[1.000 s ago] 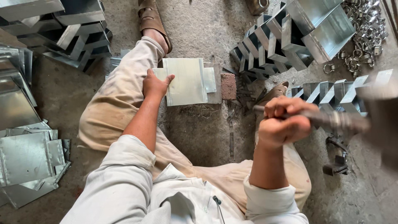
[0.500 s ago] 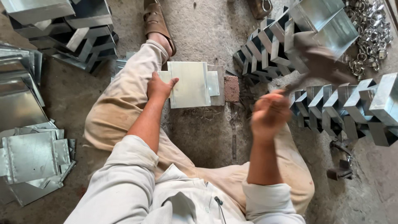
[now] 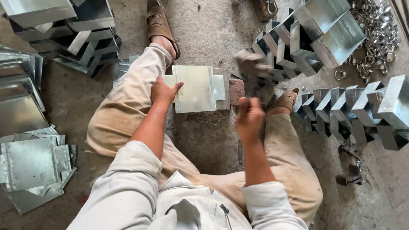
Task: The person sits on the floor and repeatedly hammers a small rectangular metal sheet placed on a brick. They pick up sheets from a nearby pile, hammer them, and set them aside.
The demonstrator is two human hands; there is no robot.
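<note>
Down has come the hammer (image 3: 250, 64), blurred at upper centre, right hand (image 3: 249, 117) clenched round it; left hand (image 3: 164, 91) pins the sheet-metal piece (image 3: 196, 88). Mid-hammering; next strike needs aim.

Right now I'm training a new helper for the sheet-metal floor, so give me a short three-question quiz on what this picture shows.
1. True or false: the left hand rests on the flat grey sheet-metal piece.
2. What does the right hand grip? A) blurred hammer B) pliers C) nothing
3. What lies between the sheet-metal piece and the hammer head?

Key: 1 true. 2 A. 3 a reddish brick block.
</note>
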